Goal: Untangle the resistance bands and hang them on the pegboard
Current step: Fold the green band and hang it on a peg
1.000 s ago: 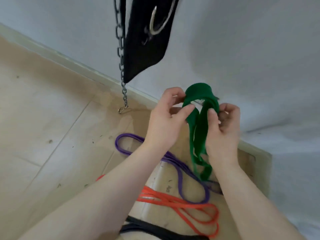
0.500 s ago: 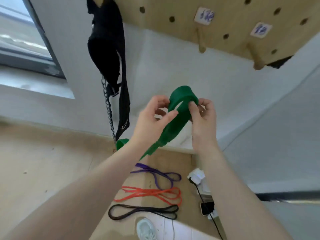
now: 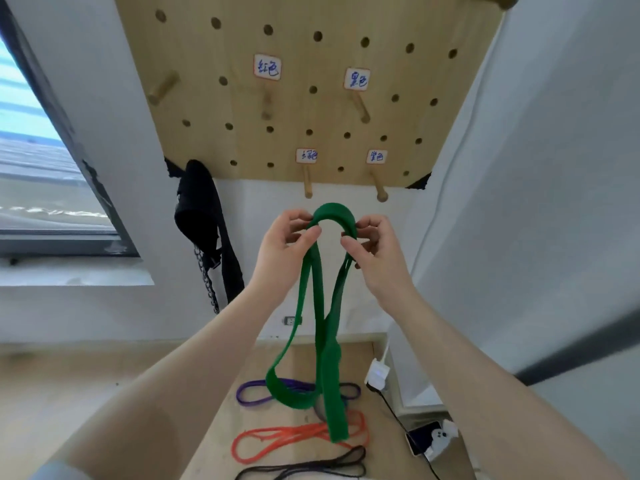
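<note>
Both hands up in front of the wall, holding 1 green band [image 3: 323,306] by its top loop. Left hand [image 3: 282,249] pinches the left side of the loop between thumb and fingers; right hand [image 3: 375,252] pinches the right side the same way, so both grips are closed on the band. The loop arches between the 2 hands, just below the pegboard [image 3: 304,98]. The rest of the band hangs down doubled, its strands crossing lower down, so it looks not fully untwisted.

Pegboard has labelled pegs. 2 low ones sit near the loop: lower left peg [image 3: 307,183] almost straight above it, lower right peg [image 3: 378,185] up and to the right. All pegs in view look bare.

On the floor, nearer the camera: purple band [image 3: 254,393], orange band [image 3: 277,438], black band [image 3: 311,467], all not hung yet.

Step in hand, judged: carrying the green band to a peg, the first of 4 to be hung. Next move calls for lifting the loop, keeping it spread open, and slipping it over the peg tip, probably the lower left one; label text too blurred to confirm colour match.
</note>
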A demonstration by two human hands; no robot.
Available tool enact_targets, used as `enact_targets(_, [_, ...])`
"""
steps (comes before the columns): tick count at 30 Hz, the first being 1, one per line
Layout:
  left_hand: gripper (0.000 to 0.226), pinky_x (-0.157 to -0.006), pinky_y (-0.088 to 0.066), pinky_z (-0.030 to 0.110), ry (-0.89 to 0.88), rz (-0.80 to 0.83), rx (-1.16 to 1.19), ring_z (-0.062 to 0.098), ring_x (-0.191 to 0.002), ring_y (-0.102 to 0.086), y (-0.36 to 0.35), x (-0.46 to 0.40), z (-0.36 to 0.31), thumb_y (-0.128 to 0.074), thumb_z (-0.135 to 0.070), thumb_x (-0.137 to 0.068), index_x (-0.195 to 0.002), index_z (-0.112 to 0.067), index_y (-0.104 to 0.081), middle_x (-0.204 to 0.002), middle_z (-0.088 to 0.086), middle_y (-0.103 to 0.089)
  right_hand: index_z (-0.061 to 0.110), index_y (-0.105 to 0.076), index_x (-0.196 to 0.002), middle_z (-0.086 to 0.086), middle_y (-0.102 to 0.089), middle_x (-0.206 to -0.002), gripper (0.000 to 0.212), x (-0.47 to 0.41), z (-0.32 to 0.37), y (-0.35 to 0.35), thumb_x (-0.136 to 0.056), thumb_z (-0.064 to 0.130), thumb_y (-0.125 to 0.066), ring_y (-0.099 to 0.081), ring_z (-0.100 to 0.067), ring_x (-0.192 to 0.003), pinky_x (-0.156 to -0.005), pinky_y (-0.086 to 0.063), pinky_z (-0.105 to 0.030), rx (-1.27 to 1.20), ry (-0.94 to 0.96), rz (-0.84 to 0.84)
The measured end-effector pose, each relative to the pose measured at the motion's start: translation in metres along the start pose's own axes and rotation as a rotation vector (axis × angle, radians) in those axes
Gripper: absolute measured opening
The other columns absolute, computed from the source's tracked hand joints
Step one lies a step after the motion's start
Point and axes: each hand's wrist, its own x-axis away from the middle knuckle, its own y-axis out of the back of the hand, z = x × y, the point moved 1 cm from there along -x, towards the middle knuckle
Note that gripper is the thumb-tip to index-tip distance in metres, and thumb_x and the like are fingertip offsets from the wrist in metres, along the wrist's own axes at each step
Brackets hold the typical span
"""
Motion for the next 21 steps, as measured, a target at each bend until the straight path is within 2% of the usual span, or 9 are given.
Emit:
enact_targets(3, [0.016,-0.082,-0.047,0.025,-0.032,0.009,0.006,0.012,-0.090,-0.059,-0.022,-0.007,-0.013,-0.060,-0.016,-0.089,-0.094,-0.030,-0.056,-0.101,-0.001,-0.064,0.034,-0.042,-0.089,0.001,-0.056,-0.090,0.022,-0.005,-0.002,0.019,-0.089,0.021,-0.061,-0.049,-0.016,-0.074,-0.072,-0.045,-0.038,-0.020,-0.002,-0.017])
enact_targets(8, [0.017,-0.087,-0.048,0.031,-0.073,-0.027,-0.028,0.020,-0.096,-0.059,-0.055,-0.035,-0.024,-0.062,-0.018,-0.087,-0.092,-0.034,-0.058,-0.100,-0.005,-0.065,0.031,-0.041,-0.088,0.002,-0.054,-0.089,0.020,-0.034,-0.009,0.045,-0.091,0.021,-0.058,-0.050,-0.011,-0.072,-0.068,-0.043,-0.027,-0.043,0.019,0.055])
enact_targets(11, [0.017,-0.081,-0.047,0.023,-0.118,-0.065,-0.099,0.010,-0.088,-0.056,-0.061,-0.052,-0.024,-0.062,-0.017,-0.087,-0.091,-0.033,-0.057,-0.095,-0.011,-0.062,0.032,-0.040,-0.090,0.001,-0.056,-0.097,0.019,-0.058,-0.016,0.051,-0.092,0.025,-0.057,-0.053,-0.010,-0.075,-0.068,-0.043,-0.022,-0.033,0.012,0.090])
enact_targets(14, [0.019,-0.073,-0.044,0.014,-0.147,-0.142,-0.175,0.006,-0.081,-0.052,-0.050,-0.070,-0.019,-0.063,-0.015,-0.086,-0.089,-0.033,-0.057,-0.091,-0.013,-0.061,0.025,-0.042,-0.096,0.001,-0.059,-0.100,0.016,-0.088,-0.023,0.041,-0.092,0.026,-0.057,-0.057,-0.012,-0.081,-0.071,-0.044,-0.024,0.016,0.009,0.141])
enact_targets(16, [0.017,-0.081,-0.045,0.017,-0.122,-0.185,-0.201,0.010,-0.088,-0.056,-0.036,-0.083,-0.014,-0.063,-0.016,-0.086,-0.090,-0.031,-0.059,-0.092,-0.013,-0.064,0.023,-0.043,-0.101,0.007,-0.059,-0.097,0.020,-0.110,-0.021,0.032,-0.090,0.029,-0.059,-0.058,-0.013,-0.084,-0.073,-0.046,-0.026,0.063,0.006,0.156])
enact_targets(18, [0.017,-0.090,-0.045,0.025,-0.099,-0.207,-0.212,0.009,-0.095,-0.060,-0.021,-0.098,-0.010,-0.063,-0.016,-0.087,-0.088,-0.033,-0.059,-0.089,-0.018,-0.066,0.025,-0.044,-0.104,0.011,-0.057,-0.096,0.023,-0.131,-0.019,0.023,-0.089,0.033,-0.060,-0.057,-0.009,-0.079,-0.068,-0.045,-0.023,0.142,0.033,0.175])
enact_targets(21, [0.017,-0.085,-0.045,0.022,-0.040,-0.205,-0.263,0.007,-0.093,-0.061,-0.005,-0.124,-0.002,-0.063,-0.015,-0.087,-0.088,-0.032,-0.058,-0.090,-0.017,-0.065,0.021,-0.048,-0.107,0.013,-0.055,-0.095,0.024,-0.157,-0.020,0.009,-0.091,0.035,-0.058,-0.052,-0.004,-0.075,-0.063,-0.040,-0.021,0.282,0.149,0.183])
